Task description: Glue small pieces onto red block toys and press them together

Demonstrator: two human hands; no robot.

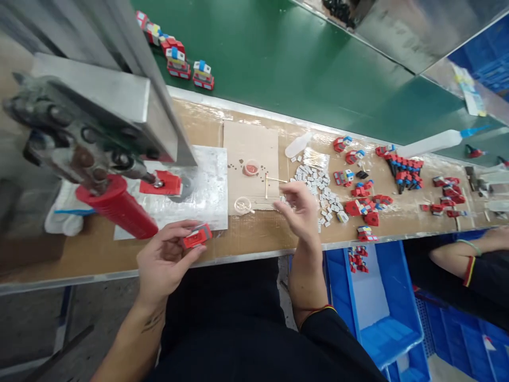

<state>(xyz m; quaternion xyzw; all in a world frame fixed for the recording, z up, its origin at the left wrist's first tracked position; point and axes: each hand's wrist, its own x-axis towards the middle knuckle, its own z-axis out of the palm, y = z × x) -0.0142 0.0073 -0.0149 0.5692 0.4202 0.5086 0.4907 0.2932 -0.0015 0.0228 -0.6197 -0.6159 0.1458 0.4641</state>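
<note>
My left hand (165,260) is closed around a small red plastic toy piece (196,237) with a grey end, above the bench's front edge. To the right, my right hand (299,209) hovers with thumb and forefinger apart. Its forefinger is by the end of a cotton swab (277,180); whether they touch I cannot tell. A second cotton swab (266,188) lies crosswise to it on the cardboard sheet (250,140). Near them stand a small cup of red stuff (251,168) and a clear cup (242,206). Loose small grey-white pieces (314,180) lie beyond my right hand.
A hand press with a red handle (119,207) stands left, another red piece (161,183) under it. Red toy parts (361,207) and a white bottle (431,143) lie right. Finished-looking toys (177,63) sit on the green belt (278,58). Blue bins (385,323) and a co-worker's arm (457,260) are right.
</note>
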